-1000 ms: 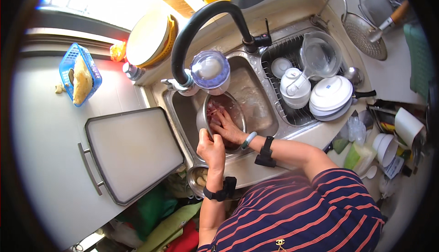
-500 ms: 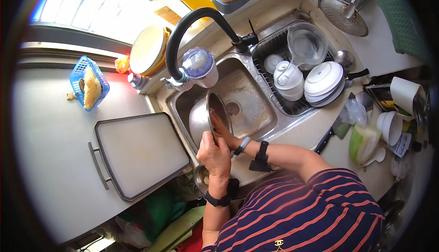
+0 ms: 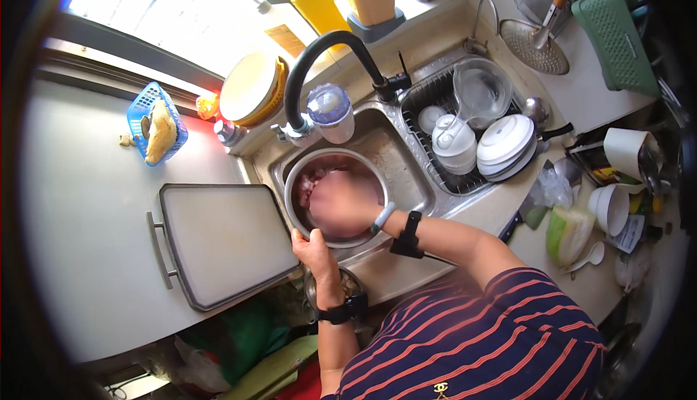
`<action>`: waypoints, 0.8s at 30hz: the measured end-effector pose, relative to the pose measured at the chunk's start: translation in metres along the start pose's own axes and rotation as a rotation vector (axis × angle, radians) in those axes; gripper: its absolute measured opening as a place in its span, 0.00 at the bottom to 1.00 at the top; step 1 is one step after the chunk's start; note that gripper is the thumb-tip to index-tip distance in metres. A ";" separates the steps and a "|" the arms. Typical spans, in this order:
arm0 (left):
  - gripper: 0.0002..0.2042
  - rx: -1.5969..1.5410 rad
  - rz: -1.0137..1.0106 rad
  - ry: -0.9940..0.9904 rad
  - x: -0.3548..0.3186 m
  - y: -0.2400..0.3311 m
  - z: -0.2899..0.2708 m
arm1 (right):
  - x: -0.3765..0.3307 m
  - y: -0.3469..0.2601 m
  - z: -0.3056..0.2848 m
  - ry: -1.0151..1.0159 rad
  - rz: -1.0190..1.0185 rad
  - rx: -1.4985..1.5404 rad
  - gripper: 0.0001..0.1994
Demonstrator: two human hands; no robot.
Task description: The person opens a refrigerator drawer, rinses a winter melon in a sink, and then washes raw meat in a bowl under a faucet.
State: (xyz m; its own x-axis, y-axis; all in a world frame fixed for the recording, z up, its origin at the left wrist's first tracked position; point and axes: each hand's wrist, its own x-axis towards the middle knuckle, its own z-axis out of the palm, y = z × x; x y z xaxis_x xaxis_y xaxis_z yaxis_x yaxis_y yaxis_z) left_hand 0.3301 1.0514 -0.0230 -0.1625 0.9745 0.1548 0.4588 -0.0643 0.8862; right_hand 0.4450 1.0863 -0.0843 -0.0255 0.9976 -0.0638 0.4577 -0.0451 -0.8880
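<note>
Sunlight comes through the window over a pale kitchen counter (image 3: 80,255) with a steel sink (image 3: 396,160) set in it. Down in the sink sits a round metal bowl (image 3: 308,175) with pink bits inside. The left hand (image 3: 312,250) pinches the bowl's near rim. The right hand (image 3: 340,202) is inside the bowl, blurred, so I cannot tell how its fingers sit. A black tap (image 3: 319,55) curves above. A grey tray (image 3: 225,244) lies to the left, and a rack of white dishes (image 3: 501,142) is to the right.
</note>
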 end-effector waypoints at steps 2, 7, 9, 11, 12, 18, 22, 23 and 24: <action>0.05 -0.487 -0.355 0.027 -0.001 -0.023 0.001 | 0.005 -0.002 -0.013 -0.063 0.006 -0.099 0.33; 0.09 -0.618 -0.598 0.058 -0.005 -0.071 0.009 | 0.032 0.006 -0.061 0.039 -0.263 -0.061 0.12; 0.09 -0.671 -0.637 0.041 -0.005 -0.066 0.012 | 0.042 0.023 -0.093 0.230 -0.171 -0.025 0.11; 0.11 -0.782 -0.674 0.064 -0.005 -0.071 0.012 | 0.050 0.039 -0.125 0.445 -0.090 -0.078 0.10; 0.11 -0.792 -0.678 0.076 -0.004 -0.070 0.014 | 0.051 0.041 -0.146 0.550 -0.027 -0.166 0.10; 0.12 -0.837 -0.650 0.038 -0.004 -0.072 0.017 | 0.086 0.077 -0.205 0.844 0.153 -0.498 0.21; 0.13 -0.859 -0.598 0.037 -0.002 -0.066 0.020 | 0.111 0.094 -0.215 0.733 0.164 -0.525 0.23; 0.13 -0.868 -0.600 0.012 -0.002 -0.061 0.020 | 0.115 0.100 -0.218 0.724 0.165 -0.527 0.23; 0.13 -0.880 -0.578 0.020 -0.001 -0.059 0.021 | 0.120 0.103 -0.219 0.710 0.139 -0.564 0.24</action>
State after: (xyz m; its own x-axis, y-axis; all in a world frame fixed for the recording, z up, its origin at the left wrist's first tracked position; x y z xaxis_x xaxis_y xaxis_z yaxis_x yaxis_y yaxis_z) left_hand 0.3212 1.0588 -0.0848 -0.1724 0.9034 -0.3925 -0.4877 0.2680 0.8309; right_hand 0.6840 1.2125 -0.0833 0.5292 0.7910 0.3070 0.7866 -0.3218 -0.5270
